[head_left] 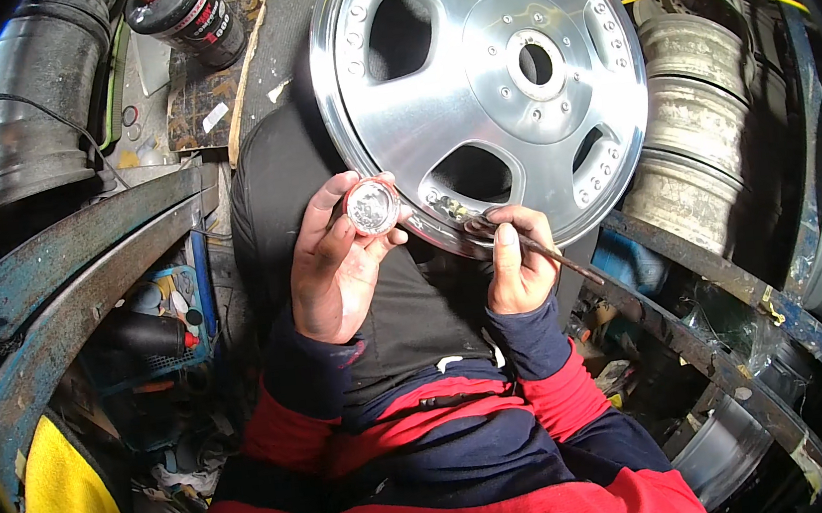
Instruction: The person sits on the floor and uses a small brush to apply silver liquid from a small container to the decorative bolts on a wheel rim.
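Left hand [332, 265]: we pinch a small round tin [372, 206], its contents unclear.
Right hand [519, 263]: closed on a thin brush [530, 244], its tip at the alloy wheel [483, 79] rim.
Far left: dark bottle [191, 17], red cap, white label.

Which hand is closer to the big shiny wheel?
The right hand. It holds a thin brush right at the lower rim of the shiny wheel. The left hand holds a small round tin just beside the rim.
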`<move>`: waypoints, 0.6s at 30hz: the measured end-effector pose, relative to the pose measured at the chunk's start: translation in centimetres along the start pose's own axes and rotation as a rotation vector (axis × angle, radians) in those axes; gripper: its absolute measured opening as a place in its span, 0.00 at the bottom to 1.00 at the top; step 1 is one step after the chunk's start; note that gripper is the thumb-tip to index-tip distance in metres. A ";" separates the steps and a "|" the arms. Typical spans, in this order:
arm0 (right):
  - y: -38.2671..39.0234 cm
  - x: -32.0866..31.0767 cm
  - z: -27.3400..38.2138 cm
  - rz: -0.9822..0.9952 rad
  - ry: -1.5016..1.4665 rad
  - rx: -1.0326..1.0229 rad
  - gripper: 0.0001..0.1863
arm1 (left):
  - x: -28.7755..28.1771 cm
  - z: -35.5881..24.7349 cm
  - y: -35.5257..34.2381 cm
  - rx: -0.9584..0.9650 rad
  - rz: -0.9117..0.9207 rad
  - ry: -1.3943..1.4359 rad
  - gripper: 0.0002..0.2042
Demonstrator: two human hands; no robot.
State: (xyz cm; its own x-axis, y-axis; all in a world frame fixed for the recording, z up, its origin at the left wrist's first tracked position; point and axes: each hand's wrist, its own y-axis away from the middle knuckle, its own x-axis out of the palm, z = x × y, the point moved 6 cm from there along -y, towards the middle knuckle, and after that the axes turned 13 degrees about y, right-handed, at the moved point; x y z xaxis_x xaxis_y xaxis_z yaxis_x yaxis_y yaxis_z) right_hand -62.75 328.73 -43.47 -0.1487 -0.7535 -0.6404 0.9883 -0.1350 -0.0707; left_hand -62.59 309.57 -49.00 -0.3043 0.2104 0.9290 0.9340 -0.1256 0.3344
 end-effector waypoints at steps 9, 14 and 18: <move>0.1 0.0 -0.5 -0.033 -0.097 0.062 0.07 | 0.2 0.0 0.0 -0.005 -0.005 -0.007 0.22; -0.1 0.2 0.1 0.023 -0.006 0.017 0.07 | 0.1 0.0 0.0 -0.007 -0.012 -0.015 0.23; 0.0 0.1 -0.5 0.002 -0.012 0.032 0.06 | 0.1 0.0 0.0 -0.005 -0.006 -0.018 0.22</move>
State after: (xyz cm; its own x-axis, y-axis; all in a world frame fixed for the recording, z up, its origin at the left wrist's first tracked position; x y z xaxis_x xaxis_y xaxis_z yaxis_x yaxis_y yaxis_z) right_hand -62.74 328.98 -43.97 -0.1472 -0.7616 -0.6311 0.9871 -0.1540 -0.0444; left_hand -62.68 309.61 -48.88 -0.3062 0.2285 0.9242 0.9313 -0.1291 0.3405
